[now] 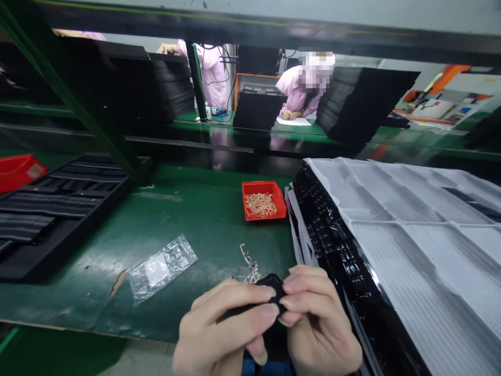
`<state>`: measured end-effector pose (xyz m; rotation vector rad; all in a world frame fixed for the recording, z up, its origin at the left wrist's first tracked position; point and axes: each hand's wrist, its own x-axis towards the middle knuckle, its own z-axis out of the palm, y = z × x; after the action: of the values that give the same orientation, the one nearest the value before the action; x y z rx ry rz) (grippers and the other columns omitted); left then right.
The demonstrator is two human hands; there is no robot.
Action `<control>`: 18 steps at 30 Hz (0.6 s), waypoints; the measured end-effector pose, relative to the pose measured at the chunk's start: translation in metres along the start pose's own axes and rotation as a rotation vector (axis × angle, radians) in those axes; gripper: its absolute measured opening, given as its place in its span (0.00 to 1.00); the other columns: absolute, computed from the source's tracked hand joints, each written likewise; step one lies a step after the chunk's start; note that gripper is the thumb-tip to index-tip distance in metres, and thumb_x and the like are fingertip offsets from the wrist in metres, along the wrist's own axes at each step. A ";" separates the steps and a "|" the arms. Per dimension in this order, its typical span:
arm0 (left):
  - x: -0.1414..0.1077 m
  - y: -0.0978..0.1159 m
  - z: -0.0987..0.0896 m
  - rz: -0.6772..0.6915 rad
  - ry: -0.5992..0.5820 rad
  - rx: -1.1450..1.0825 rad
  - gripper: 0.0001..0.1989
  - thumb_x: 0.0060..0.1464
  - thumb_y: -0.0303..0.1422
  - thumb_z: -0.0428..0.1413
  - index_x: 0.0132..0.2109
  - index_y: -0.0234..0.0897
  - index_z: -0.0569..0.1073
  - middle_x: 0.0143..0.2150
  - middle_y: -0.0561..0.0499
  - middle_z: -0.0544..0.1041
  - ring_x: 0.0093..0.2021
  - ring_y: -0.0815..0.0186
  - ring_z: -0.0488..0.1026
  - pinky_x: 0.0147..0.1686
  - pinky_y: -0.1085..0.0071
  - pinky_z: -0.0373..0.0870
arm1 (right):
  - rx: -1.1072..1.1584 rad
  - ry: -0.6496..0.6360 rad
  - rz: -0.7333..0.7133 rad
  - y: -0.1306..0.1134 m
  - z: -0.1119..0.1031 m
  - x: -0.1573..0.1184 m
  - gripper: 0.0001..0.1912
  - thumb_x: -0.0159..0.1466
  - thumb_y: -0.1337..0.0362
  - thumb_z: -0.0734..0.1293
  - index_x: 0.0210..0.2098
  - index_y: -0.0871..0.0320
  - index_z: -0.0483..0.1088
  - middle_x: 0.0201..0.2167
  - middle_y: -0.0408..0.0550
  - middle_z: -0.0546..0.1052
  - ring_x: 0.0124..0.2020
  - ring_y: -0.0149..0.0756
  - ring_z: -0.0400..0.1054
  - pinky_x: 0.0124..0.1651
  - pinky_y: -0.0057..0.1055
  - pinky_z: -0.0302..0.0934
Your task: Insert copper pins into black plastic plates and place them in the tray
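Close to the bench's front edge, a small black part [271, 281] with a rounded end is held between both hands. My left hand [229, 326] pinches it from the left, its fingers laid along the top. My right hand [316, 313] grips the right end with bent fingertips. Most of the part is covered by the fingers, so its kind cannot be made out. Just beyond the hands lies a loose cluster of small metal pieces [250, 266]. Farther back, a red bin [282, 203] holds many thin tan pieces [260, 204].
A clear plastic bag [176, 259] lies on the green bench [164, 219]. Stacked white trays [391, 198] over black ones border the right side. To the left are a black tray [105, 209] with dark striped pieces and another red bin [18, 172]. A co-worker in pink [291, 86] leans over paper beyond.
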<state>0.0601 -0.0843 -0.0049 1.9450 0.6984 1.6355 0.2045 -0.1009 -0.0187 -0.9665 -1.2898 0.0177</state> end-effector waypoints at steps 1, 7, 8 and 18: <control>0.001 0.000 -0.003 0.014 -0.013 -0.040 0.12 0.67 0.30 0.63 0.55 0.46 0.84 0.45 0.45 0.88 0.37 0.58 0.86 0.33 0.66 0.85 | 0.007 0.008 -0.029 0.002 0.000 0.000 0.10 0.75 0.60 0.68 0.36 0.52 0.74 0.33 0.45 0.77 0.32 0.38 0.74 0.39 0.44 0.75; -0.003 0.001 -0.005 -0.017 -0.027 -0.113 0.11 0.70 0.37 0.59 0.54 0.51 0.85 0.46 0.44 0.88 0.37 0.58 0.86 0.35 0.63 0.85 | 0.080 0.094 -0.080 0.003 0.005 0.007 0.10 0.73 0.56 0.71 0.39 0.55 0.75 0.35 0.46 0.78 0.35 0.37 0.75 0.37 0.39 0.76; -0.005 0.001 -0.003 -0.022 0.001 -0.112 0.11 0.70 0.37 0.60 0.53 0.51 0.85 0.46 0.45 0.87 0.37 0.58 0.86 0.36 0.63 0.85 | 0.089 0.102 -0.087 0.003 0.006 0.008 0.10 0.73 0.56 0.71 0.38 0.55 0.75 0.35 0.46 0.78 0.34 0.36 0.75 0.37 0.39 0.76; 0.009 0.002 0.000 -0.070 -0.011 -0.188 0.08 0.69 0.40 0.61 0.49 0.49 0.85 0.40 0.48 0.88 0.34 0.61 0.85 0.40 0.64 0.85 | -0.015 0.088 -0.092 0.002 0.003 0.005 0.15 0.75 0.55 0.67 0.34 0.53 0.72 0.31 0.45 0.78 0.30 0.37 0.75 0.33 0.42 0.76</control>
<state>0.0619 -0.0801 0.0027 1.7758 0.5793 1.5862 0.2048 -0.0952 -0.0161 -0.9103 -1.2540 -0.1050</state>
